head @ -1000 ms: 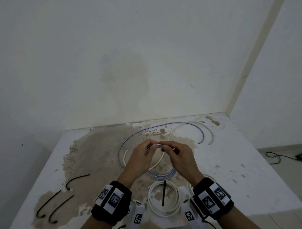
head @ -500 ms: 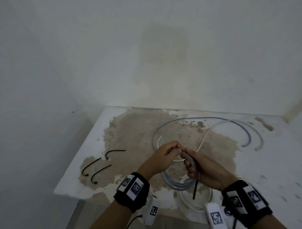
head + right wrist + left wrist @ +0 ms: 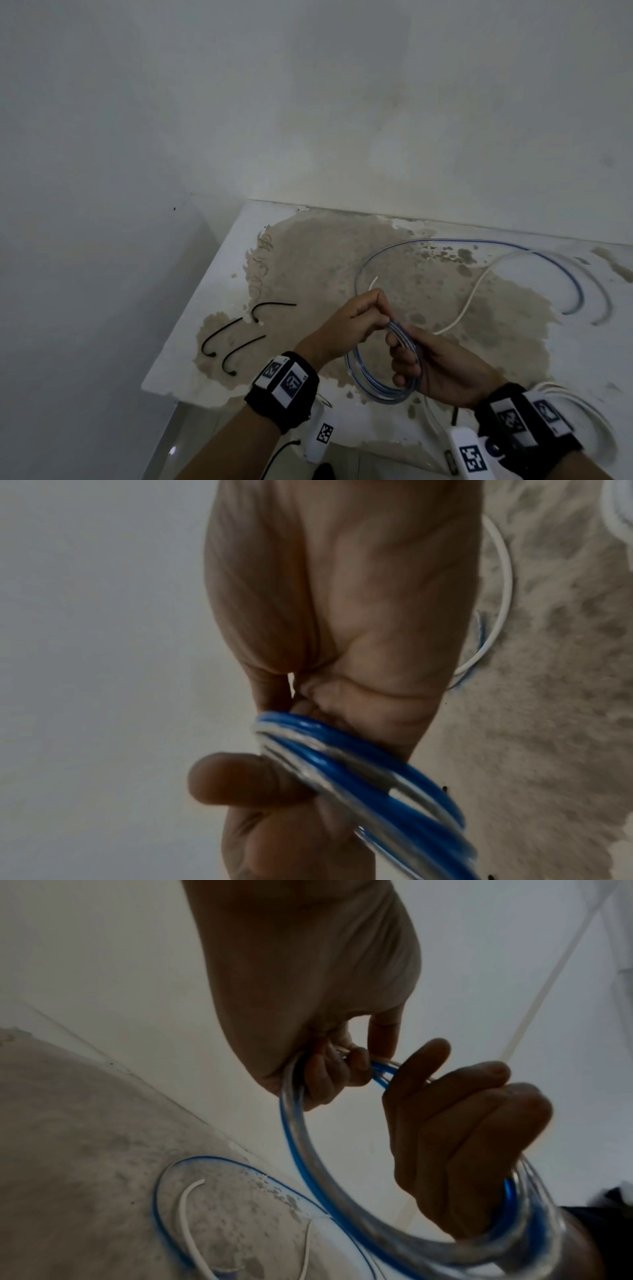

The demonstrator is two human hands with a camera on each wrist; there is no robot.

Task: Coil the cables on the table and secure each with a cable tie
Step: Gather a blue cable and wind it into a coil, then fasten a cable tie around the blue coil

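Note:
A clear cable with a blue stripe is partly wound into a coil (image 3: 376, 389) held above the table's front edge. My left hand (image 3: 380, 315) pinches the top of the coil (image 3: 301, 1139) between thumb and fingers. My right hand (image 3: 404, 359) grips the coil's right side, its thumb (image 3: 240, 777) pressing the strands (image 3: 359, 764) together. The uncoiled rest of the blue cable (image 3: 479, 244) arcs over the table behind. Three black cable ties (image 3: 236, 351) lie apart at the table's left.
A loose white cable (image 3: 478, 282) snakes across the stained table (image 3: 308, 260). A coiled white cable (image 3: 592, 416) with a black tie (image 3: 454, 414) lies at the front right, partly behind my right wrist. Walls close in behind and on the left.
The head view has swung left, bringing the black ties nearer the middle. My right hand has slid from the coil's top down round its side; the left still pinches the top.

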